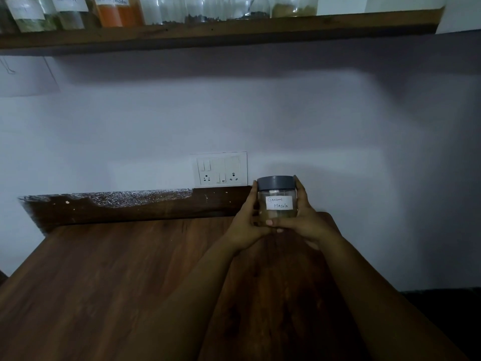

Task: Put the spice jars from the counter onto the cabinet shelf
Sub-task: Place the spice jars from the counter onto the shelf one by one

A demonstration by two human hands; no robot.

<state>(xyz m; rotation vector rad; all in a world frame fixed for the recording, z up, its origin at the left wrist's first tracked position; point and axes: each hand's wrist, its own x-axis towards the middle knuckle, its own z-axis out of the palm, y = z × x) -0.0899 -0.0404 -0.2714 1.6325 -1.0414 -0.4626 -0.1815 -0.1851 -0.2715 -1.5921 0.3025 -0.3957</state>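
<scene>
Sitting high up on the left, a row of jars (pixel 70 14) stands on a long wooden shelf (pixel 234 28) that runs across the top of the wall. Some jars have white labels, and one holds orange powder (pixel 114 14). Lower down, a brown wooden counter (pixel 104 269) fills the bottom of the view. A white switch plate (pixel 220 169) with sockets is on the wall just above the counter's back edge.

To the right of the plate, two hands hold up one small spice jar (pixel 277 201) above the counter. It has a gray lid (pixel 276 183) and a white label that says "Garam Masala". The left hand (pixel 247 222) is curled around the jar's left side. The right hand (pixel 304 217) is curled around its right side, with fingers up by the lid.
</scene>
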